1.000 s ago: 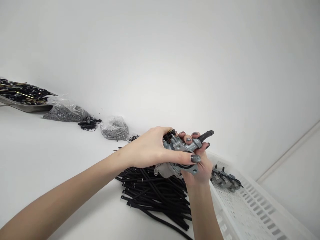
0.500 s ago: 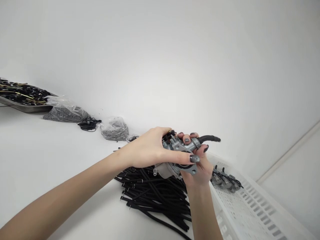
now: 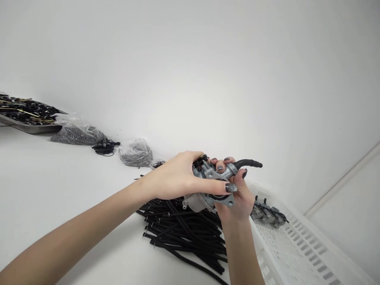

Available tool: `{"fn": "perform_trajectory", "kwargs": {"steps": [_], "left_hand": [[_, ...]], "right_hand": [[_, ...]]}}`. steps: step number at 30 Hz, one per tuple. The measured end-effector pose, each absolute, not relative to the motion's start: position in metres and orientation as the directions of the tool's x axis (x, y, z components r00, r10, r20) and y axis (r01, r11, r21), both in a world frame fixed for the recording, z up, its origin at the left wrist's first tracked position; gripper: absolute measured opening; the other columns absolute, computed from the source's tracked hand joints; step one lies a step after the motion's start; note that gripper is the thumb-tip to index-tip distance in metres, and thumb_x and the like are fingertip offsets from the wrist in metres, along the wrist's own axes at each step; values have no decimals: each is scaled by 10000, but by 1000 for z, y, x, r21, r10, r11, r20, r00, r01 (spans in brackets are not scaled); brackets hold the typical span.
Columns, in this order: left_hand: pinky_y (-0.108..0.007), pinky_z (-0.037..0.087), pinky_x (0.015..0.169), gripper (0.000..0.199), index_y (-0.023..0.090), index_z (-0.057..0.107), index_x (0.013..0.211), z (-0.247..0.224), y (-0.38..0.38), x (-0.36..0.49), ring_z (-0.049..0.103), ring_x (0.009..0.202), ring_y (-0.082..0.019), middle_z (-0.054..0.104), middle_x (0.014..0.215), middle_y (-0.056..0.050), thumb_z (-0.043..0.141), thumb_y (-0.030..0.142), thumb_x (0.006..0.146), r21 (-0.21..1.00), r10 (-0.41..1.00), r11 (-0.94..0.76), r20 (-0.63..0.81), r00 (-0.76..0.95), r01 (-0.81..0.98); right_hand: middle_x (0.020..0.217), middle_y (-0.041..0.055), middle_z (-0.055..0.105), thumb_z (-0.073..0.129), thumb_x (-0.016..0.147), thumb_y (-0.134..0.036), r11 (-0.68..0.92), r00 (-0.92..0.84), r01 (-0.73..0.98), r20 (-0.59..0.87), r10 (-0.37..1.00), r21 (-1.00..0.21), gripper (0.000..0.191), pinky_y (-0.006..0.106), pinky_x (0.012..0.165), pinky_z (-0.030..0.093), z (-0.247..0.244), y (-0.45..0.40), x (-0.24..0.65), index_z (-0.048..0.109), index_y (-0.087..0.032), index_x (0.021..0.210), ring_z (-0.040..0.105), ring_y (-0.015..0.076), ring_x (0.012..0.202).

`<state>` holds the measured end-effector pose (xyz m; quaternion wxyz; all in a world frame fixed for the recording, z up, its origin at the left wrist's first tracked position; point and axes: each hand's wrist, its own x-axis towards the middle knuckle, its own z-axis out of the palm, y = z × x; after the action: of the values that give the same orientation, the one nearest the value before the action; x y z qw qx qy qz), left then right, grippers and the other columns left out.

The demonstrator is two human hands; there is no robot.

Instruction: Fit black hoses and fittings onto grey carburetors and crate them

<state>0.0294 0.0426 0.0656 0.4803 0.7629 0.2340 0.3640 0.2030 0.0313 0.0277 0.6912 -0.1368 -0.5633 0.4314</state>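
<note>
Both my hands are closed around a silver metal carburetor [image 3: 198, 202], held above a pile of black rubber hoses [image 3: 184, 233]. My left hand [image 3: 178, 178] grips it from the left, its thumb lying across the flange. From the right, my right hand [image 3: 240, 194] clasps the barrel at the top, fingers behind and thumb in front. A curved black rubber boot [image 3: 249, 163] sticks out of that barrel past my right fingers. My left palm and fingers cover much of the body's far side.
To the right stands a white perforated plastic basket [image 3: 297, 245] with several carburetors [image 3: 268, 213] in it. Along the wall lie two clear bags of small metal parts [image 3: 78, 134], a black wire bundle [image 3: 104, 147] and a metal tray [image 3: 38, 128] heaped with black parts.
My right fingers and thumb have shifted very slightly on the barrel. The carburetor and my left hand stay almost exactly where they were.
</note>
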Motion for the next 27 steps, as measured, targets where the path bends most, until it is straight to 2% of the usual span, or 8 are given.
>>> {"fn": "perform_trajectory", "kwargs": {"steps": [7, 9, 12, 16, 19, 21, 24, 27], "left_hand": [[-339, 500, 759, 475, 207, 650, 1010, 59, 47, 34, 630, 823, -230, 691, 953, -24, 835, 511, 696, 880, 723, -473, 363, 588, 38], [-339, 499, 757, 485, 201, 659, 1020, 59, 48, 34, 633, 830, -236, 695, 951, -33, 846, 496, 684, 883, 721, -468, 368, 586, 21], [-326, 484, 751, 461, 189, 669, 977, 59, 47, 36, 612, 831, -224, 670, 918, -30, 865, 460, 660, 898, 691, -433, 388, 610, -80], [-333, 484, 763, 438, 181, 664, 905, 57, 46, 38, 604, 851, -232, 658, 910, -35, 869, 457, 633, 894, 672, -397, 438, 597, -209], [-343, 491, 759, 460, 183, 658, 911, 56, 47, 38, 623, 867, -251, 683, 936, -46, 871, 472, 623, 899, 697, -406, 421, 581, -164], [-338, 485, 734, 470, 184, 663, 928, 56, 48, 36, 627, 838, -247, 688, 914, -40, 867, 480, 625, 900, 705, -420, 404, 584, -116], [-329, 489, 716, 476, 181, 680, 945, 59, 50, 34, 649, 817, -249, 708, 899, -43, 866, 483, 628, 884, 708, -467, 385, 593, -17], [-319, 493, 681, 536, 179, 693, 978, 63, 48, 36, 677, 831, -266, 726, 938, -61, 879, 509, 599, 850, 706, -514, 346, 618, 111]], "right_hand": [[730, -18, 609, 883, 745, -517, 562, -4, -410, 617, 787, -718, 363, 459, 1046, 543, 30, 30, 201, 764, -295, 1007, 683, 223, 984], [723, -19, 615, 886, 729, -546, 579, -11, -412, 639, 769, -704, 364, 444, 1021, 560, 30, 32, 203, 772, -299, 971, 689, 217, 962], [779, 12, 673, 824, 756, -638, 604, -43, -422, 680, 732, -676, 381, 478, 1011, 570, 29, 32, 206, 767, -288, 894, 701, 243, 972], [844, 21, 727, 805, 839, -521, 616, -14, -410, 680, 733, -673, 244, 468, 1004, 573, 29, 29, 203, 758, -287, 888, 715, 231, 959], [786, 5, 714, 733, 860, -628, 595, 70, -421, 629, 774, -685, 347, 417, 928, 603, 29, 29, 198, 743, -282, 847, 718, 208, 917], [746, 1, 701, 651, 879, -704, 547, 93, -439, 570, 817, -713, 440, 399, 903, 610, 30, 31, 199, 751, -276, 899, 724, 202, 893], [790, 6, 720, 594, 916, -708, 505, 101, -483, 528, 843, -715, 472, 407, 918, 609, 36, 33, 208, 753, -273, 1008, 733, 196, 882], [823, 0, 717, 577, 934, -695, 555, 158, -490, 558, 815, -672, 458, 395, 940, 598, 43, 34, 217, 738, -267, 957, 723, 174, 854]]}}
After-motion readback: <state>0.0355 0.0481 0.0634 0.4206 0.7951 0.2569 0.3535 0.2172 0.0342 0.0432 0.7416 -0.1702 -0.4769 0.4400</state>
